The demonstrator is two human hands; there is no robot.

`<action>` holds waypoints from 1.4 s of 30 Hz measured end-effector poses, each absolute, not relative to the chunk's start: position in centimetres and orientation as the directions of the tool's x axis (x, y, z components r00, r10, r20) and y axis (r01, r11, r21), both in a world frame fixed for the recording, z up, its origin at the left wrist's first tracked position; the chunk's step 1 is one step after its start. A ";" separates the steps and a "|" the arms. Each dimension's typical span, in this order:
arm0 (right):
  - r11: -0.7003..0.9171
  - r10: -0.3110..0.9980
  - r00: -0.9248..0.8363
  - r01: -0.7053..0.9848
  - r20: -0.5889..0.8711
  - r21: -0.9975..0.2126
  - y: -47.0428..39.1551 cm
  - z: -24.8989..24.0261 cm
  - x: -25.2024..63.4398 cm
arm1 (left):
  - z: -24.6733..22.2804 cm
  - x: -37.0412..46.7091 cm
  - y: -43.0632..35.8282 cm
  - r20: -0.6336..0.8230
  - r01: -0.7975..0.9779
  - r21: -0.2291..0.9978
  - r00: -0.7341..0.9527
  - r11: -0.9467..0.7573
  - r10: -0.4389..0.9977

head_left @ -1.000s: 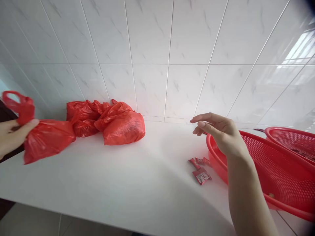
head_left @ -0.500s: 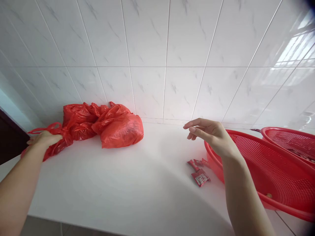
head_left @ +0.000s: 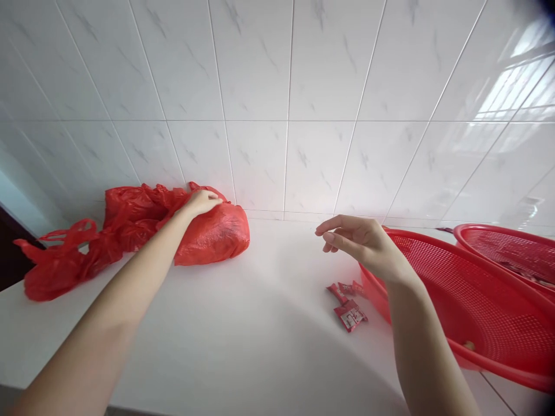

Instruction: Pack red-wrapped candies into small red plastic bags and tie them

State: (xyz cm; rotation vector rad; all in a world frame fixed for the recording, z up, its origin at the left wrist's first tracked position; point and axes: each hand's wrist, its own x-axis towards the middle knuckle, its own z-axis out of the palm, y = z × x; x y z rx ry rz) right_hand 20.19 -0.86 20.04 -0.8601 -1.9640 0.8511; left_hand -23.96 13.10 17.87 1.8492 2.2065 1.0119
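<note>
My left hand (head_left: 203, 202) is on top of the full red plastic bag (head_left: 214, 234) near the wall, its fingers pressed together on the upper part; what they pinch is too small to tell. Another red bag (head_left: 134, 211) lies just left of it, and a looser one with handles (head_left: 56, 268) rests at the counter's left end. My right hand (head_left: 349, 237) hovers with fingers apart and nothing in it, beside the rim of a red mesh basket (head_left: 459, 300). Small red packets (head_left: 350, 315) lie on the counter below it.
A second red basket (head_left: 511, 254) with small items inside stands at the far right. The white counter (head_left: 225, 335) meets a tiled wall (head_left: 260, 69) at the back. One small brownish piece (head_left: 469, 345) sits in the nearer basket.
My left hand has let go of the leftmost bag and moved right onto the full bag. That leftmost bag now lies on the counter. My right hand has hardly moved.
</note>
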 end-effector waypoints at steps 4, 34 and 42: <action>0.560 0.792 -0.464 0.295 0.396 -0.774 -0.5 19.7 20.2 | 17.2 -22.4 13.4 0.119 0.856 0.496 -0.232 0.144 0.965; 0.564 0.721 -0.689 0.521 0.073 -0.641 1.6 16.5 17.7 | 11.4 -18.4 9.6 0.604 0.990 0.139 -0.084 0.000 0.792; 0.587 0.706 -0.699 0.490 0.111 -0.645 1.9 16.4 18.1 | 18.0 -21.8 14.3 0.711 0.914 0.405 -0.338 0.033 0.617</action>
